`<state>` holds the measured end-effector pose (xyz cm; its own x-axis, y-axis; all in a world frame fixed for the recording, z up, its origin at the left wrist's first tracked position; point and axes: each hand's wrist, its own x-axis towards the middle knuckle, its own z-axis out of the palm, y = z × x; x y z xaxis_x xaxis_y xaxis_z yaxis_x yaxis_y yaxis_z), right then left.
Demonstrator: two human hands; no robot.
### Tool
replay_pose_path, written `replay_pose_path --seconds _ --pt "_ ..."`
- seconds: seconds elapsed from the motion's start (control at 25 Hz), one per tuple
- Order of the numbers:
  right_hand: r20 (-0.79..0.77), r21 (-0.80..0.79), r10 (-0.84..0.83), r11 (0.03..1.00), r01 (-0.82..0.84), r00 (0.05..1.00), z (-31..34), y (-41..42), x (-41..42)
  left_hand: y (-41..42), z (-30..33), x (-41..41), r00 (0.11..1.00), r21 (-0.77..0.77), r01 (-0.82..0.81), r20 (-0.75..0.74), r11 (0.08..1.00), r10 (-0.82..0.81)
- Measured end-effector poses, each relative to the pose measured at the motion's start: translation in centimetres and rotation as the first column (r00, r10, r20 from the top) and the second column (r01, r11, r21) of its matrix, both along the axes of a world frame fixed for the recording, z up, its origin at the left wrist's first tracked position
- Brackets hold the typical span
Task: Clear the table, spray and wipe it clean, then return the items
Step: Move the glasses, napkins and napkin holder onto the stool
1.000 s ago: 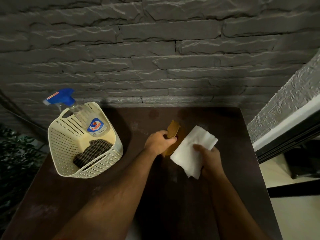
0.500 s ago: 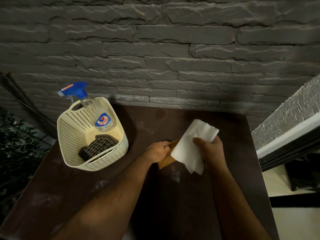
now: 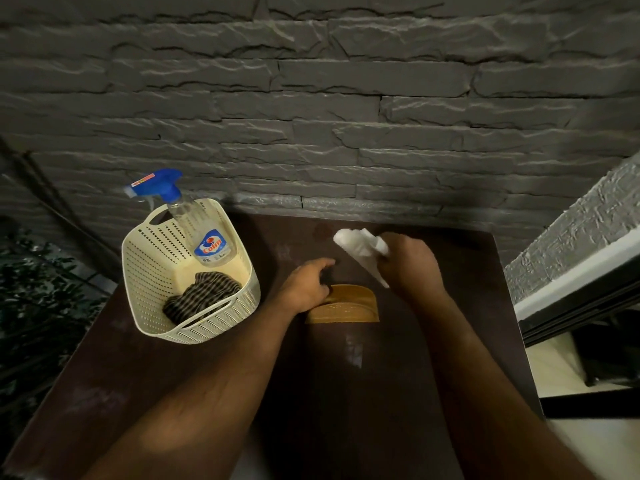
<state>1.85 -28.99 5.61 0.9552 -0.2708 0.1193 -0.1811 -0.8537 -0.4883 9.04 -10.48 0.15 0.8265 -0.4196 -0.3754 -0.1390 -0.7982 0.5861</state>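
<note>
The spray bottle (image 3: 194, 223), blue-triggered and labelled "Colin", leans in the cream basket (image 3: 152, 271) at the table's (image 3: 381, 393) ten o'clock, above a striped cloth (image 3: 201, 299). The left hand (image 3: 306, 289) curls against the wooden holder (image 3: 346, 306) at centre, fingers half closed on its left end. At one o'clock the right hand (image 3: 408, 265) is clenched around a crumpled white tissue (image 3: 360, 247).

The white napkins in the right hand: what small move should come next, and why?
Probably lower the napkins into the wooden holder. The right hand grips them just above and behind it, and the left hand rests on the holder's left end, seemingly steadying it.
</note>
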Motion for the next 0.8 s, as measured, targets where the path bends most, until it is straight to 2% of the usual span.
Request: replay_pose_path --seconds 0.08,0.16,0.28,0.36,0.4,0.52,0.6,0.8 --pt "-0.166 -0.043 0.052 0.997 -0.059 0.985 -0.1 0.4 0.7 0.5 1.9 0.2 1.000 -0.141 -0.012 0.020 0.990 0.015" --pt "-0.250 -0.076 0.103 0.989 -0.125 0.963 0.0 1.0 1.3 0.7 3.5 0.1 0.994 -0.214 0.071 0.092 0.974 -0.052" --pt "-0.220 -0.083 0.209 0.969 -0.231 0.953 0.3 1.9 1.9 0.4 4.2 -0.4 0.967 -0.119 0.173 0.207 0.978 -0.146" --pt "-0.228 -0.069 0.240 0.963 -0.262 0.944 0.3 2.2 2.1 0.5 3.8 -0.6 0.951 -0.124 0.137 0.293 0.983 -0.096" --pt "-0.254 -0.062 0.248 0.960 -0.272 0.935 0.1 2.3 2.1 0.8 3.3 -0.7 0.959 -0.197 0.083 0.281 0.977 -0.025" --pt "-0.330 -0.095 0.217 0.961 -0.261 0.919 -0.6 1.6 1.7 2.5 1.7 -0.6 0.986 -0.395 -0.088 0.098 0.914 0.137" --pt "-0.306 -0.119 0.187 0.965 -0.232 0.934 -1.3 1.3 1.4 3.4 0.6 -0.8 0.989 -0.391 -0.103 0.057 0.915 0.136" --pt "-0.317 -0.148 0.155 0.966 -0.210 0.936 -4.0 2.0 0.7 3.9 -1.9 -1.5 0.991 -0.275 -0.060 0.098 0.960 0.090"
